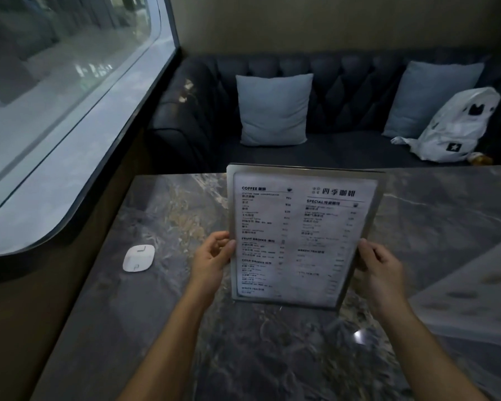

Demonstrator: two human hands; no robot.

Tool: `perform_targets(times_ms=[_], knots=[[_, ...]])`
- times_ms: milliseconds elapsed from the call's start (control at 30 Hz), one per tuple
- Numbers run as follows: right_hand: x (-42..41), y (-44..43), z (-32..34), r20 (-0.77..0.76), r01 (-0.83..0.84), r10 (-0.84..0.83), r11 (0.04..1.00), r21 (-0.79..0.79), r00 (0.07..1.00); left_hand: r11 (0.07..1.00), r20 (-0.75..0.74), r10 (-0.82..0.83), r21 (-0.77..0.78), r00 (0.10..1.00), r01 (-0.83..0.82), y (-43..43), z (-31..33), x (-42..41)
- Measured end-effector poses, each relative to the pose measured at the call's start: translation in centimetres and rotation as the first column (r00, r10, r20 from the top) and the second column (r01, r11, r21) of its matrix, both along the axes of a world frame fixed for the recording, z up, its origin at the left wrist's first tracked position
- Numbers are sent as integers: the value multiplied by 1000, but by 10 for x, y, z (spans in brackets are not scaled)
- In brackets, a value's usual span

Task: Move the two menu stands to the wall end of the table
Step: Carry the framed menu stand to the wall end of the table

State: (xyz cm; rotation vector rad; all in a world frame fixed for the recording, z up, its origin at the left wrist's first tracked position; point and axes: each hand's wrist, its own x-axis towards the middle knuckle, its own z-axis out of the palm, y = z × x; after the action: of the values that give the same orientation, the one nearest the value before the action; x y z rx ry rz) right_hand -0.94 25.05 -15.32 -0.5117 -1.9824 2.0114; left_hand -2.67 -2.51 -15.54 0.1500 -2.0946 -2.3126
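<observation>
Marble table (156,328): L hand (211,256) & R hand (379,270) grip menu stand (295,235) edges, seemingly lifted, arms outstretched.

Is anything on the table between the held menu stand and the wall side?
Yes: a small white device lies on the marble table near the window wall, left of the menu stand held by both hands.

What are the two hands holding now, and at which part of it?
A menu stand, upright. The left hand grips its left edge and the right hand its right edge, both at the lower half.
</observation>
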Motion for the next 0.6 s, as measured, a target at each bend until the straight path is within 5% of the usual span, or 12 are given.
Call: perform_targets(times_ms=[133, 367, 600], knots=[[-2, 0, 0, 43, -16, 21, 993, -120, 999, 1000, -36, -11, 19, 999, 11, 3, 0, 1], [-1, -11, 5, 29, -162, 166, 982, -98, 986, 998, -71, 51, 38, 996, -48, -9, 0, 30], [-6, -69, 13, -1, -398, 399, 916, -52, 917, 964, -75, 266, 21, 961, -265, -58, 6, 84]])
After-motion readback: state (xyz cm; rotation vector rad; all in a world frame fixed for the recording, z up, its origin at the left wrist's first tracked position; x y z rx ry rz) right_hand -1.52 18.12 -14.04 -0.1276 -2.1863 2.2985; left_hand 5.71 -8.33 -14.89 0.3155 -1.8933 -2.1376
